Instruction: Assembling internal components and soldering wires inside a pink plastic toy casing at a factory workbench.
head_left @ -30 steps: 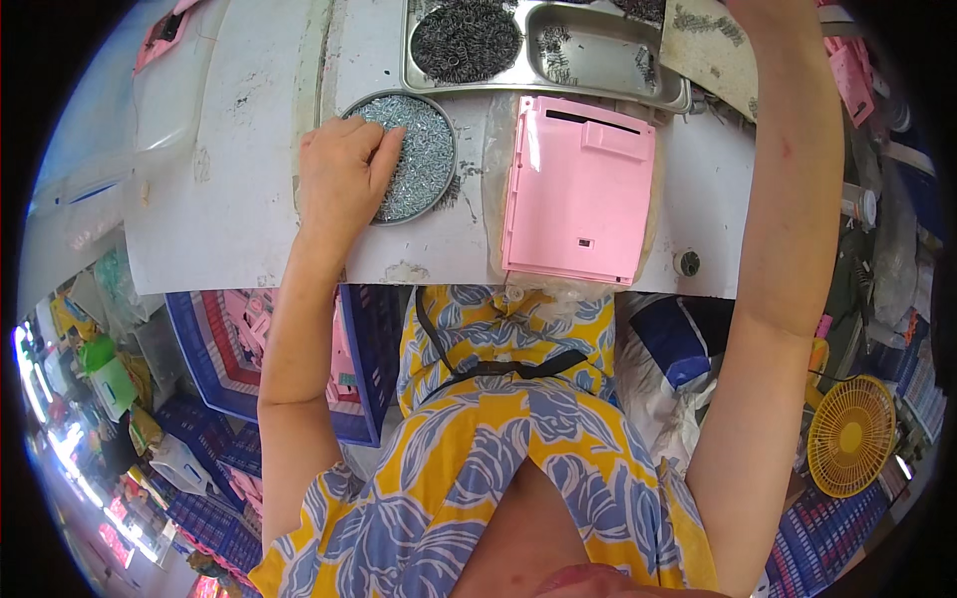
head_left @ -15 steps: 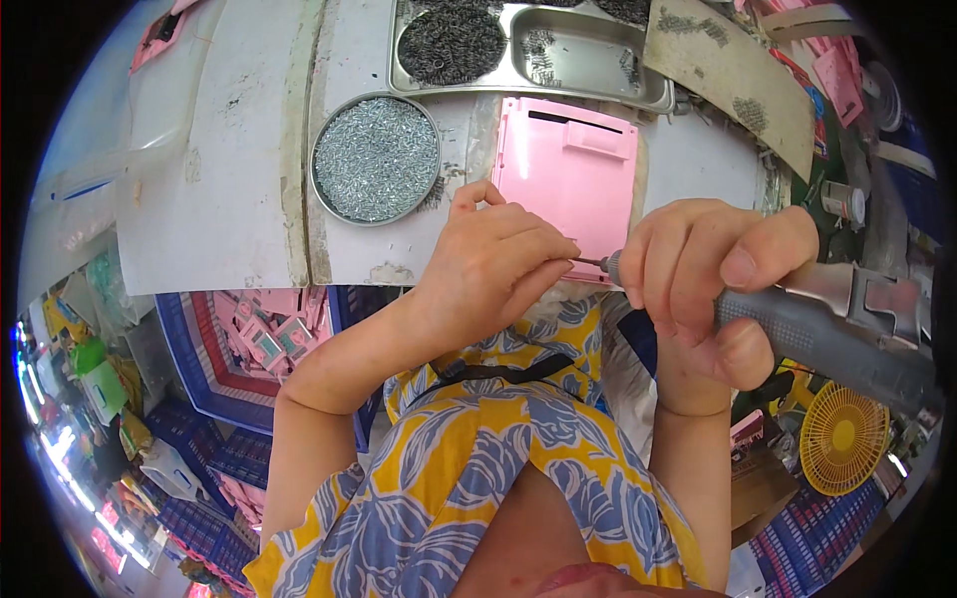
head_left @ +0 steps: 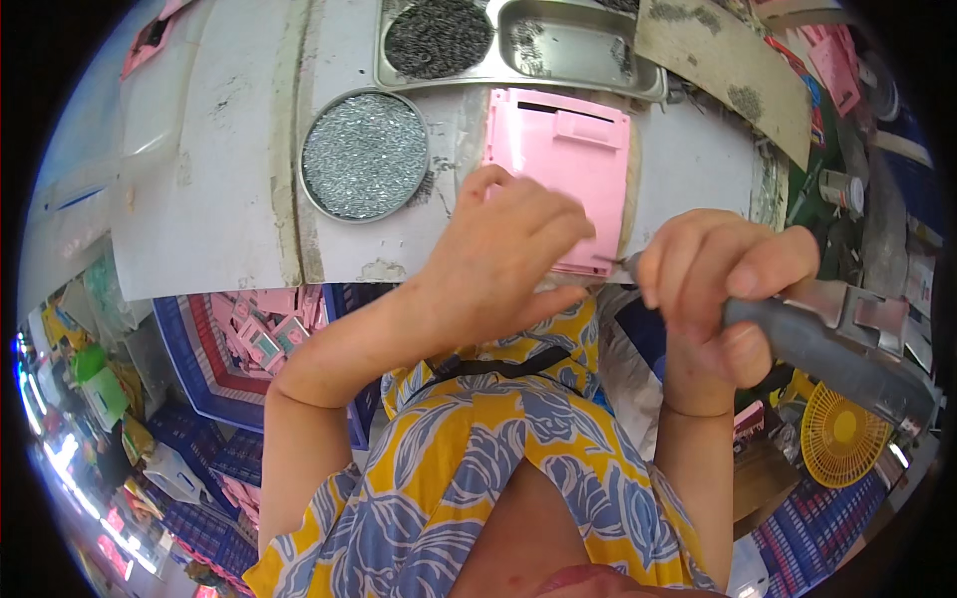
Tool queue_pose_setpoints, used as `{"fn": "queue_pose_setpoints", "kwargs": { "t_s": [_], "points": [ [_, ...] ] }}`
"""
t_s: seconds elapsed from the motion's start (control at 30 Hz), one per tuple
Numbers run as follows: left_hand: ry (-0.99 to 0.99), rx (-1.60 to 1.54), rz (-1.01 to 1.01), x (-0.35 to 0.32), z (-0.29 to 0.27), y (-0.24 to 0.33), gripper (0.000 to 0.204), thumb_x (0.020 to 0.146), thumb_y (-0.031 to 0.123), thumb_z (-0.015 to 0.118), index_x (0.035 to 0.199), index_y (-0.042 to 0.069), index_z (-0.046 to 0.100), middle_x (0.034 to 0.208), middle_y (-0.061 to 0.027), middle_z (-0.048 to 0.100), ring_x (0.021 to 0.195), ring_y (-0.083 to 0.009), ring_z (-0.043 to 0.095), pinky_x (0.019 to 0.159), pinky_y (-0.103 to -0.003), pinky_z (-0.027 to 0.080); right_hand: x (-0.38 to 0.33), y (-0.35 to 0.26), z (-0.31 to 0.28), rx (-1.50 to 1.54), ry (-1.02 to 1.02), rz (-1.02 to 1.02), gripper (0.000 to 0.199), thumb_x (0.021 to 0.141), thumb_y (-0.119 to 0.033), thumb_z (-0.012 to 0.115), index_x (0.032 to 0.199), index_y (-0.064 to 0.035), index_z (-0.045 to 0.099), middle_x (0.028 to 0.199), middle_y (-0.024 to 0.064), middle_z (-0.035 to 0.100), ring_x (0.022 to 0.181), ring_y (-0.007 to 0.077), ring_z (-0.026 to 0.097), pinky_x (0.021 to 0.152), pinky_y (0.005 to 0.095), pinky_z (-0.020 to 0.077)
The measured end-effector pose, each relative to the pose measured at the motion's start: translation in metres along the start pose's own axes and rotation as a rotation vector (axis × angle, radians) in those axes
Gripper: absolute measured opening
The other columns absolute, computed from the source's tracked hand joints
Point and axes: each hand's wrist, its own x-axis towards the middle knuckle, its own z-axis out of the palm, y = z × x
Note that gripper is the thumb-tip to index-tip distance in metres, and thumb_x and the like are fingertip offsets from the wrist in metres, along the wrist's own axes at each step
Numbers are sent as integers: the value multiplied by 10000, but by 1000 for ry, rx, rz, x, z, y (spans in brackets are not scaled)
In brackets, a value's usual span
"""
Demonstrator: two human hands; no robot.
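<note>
A grey electric screwdriver (head_left: 829, 354) is gripped in my right hand (head_left: 713, 289), tilted, its thin bit pointing left at the near right corner of a pink plastic panel (head_left: 558, 159). The panel lies flat on the white worktop and has a dark slot along its far edge. Over the panel's near left part hovers my left hand (head_left: 508, 244), thumb and fingers apart, with nothing seen in it. The fingertips are slightly blurred and stand a little apart from the bit.
Left of the panel stands a round metal dish (head_left: 302, 164) full of small silver screws (head_left: 364, 154). A steel tray (head_left: 568, 72) behind holds dark small metal pieces (head_left: 439, 38). A blue basket (head_left: 189, 369) with pink parts is below the worktop's left edge. A tan board (head_left: 738, 60) lies back right.
My left hand has opened, its fingers lifting away from the screwdriver bit. The screwdriver has drawn slightly right, away from those fingers. The whole view has shifted a little.
</note>
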Motion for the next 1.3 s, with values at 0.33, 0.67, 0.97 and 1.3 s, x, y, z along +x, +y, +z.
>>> {"fn": "queue_pose_setpoints", "kwargs": {
  "t_s": [0.33,0.67,0.97,1.3],
  "points": [
    [-309,334,17,18,17,2,354,728,147,792,1023,104,602,1078,-62,550,1043,-259,536,935,-490,374,-26,-18,-24,-194,57,-48,292,941,-258,668,1115,-100,493,602,-31,509,481,115,480,512,290,445],
    [-429,499,95,30,20,18,250,762,158,706,985,103,607,989,-61,531,970,-242,550,892,-482,437,-32,-22,-25,-181,52,-34,306,935,-241,670,1143,-98,496,614,-25,524,512,121,491,540,299,459],
    [-359,524,181,28,26,29,258,746,179,695,977,95,618,1058,-80,558,975,-230,556,853,-446,482,-36,-23,-22,-170,99,-28,335,916,-248,696,1127,-86,492,619,-14,507,526,120,472,552,299,441],
    [-364,684,159,31,33,28,340,782,186,705,1052,18,583,1346,-251,536,1270,-406,516,867,-455,535,-34,-22,-28,-219,53,-60,323,938,-247,643,1175,-89,490,617,-32,497,509,110,462,555,296,437]
  ]
}}
